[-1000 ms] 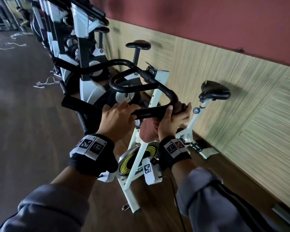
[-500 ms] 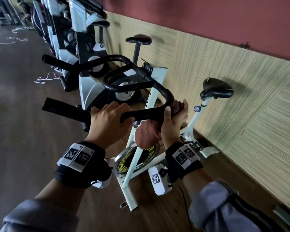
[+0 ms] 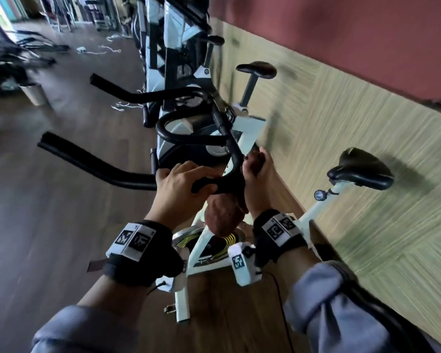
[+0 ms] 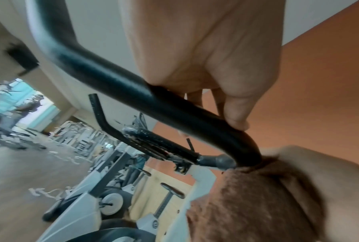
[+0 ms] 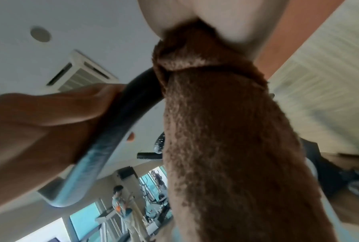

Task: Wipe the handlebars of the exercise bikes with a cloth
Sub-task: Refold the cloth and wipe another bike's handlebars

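Gym floor, bikes lined along a panelled wall. On the nearest white bike, the left hand (image 3: 178, 189) grips the black handlebar (image 3: 229, 149); the right hand (image 3: 259, 179) clasps a brown cloth (image 3: 222, 215) around its bend. Wiping seems underway; next, probably slide the cloth along the bar, steadying it.

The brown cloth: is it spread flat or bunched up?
Bunched: the cloth wraps the handlebar under the right hand, its tail hanging.

Brown cloth (image 3: 223, 216); black handlebar (image 3: 99, 164); white bike frame (image 3: 201, 248); black saddle (image 3: 360, 171)
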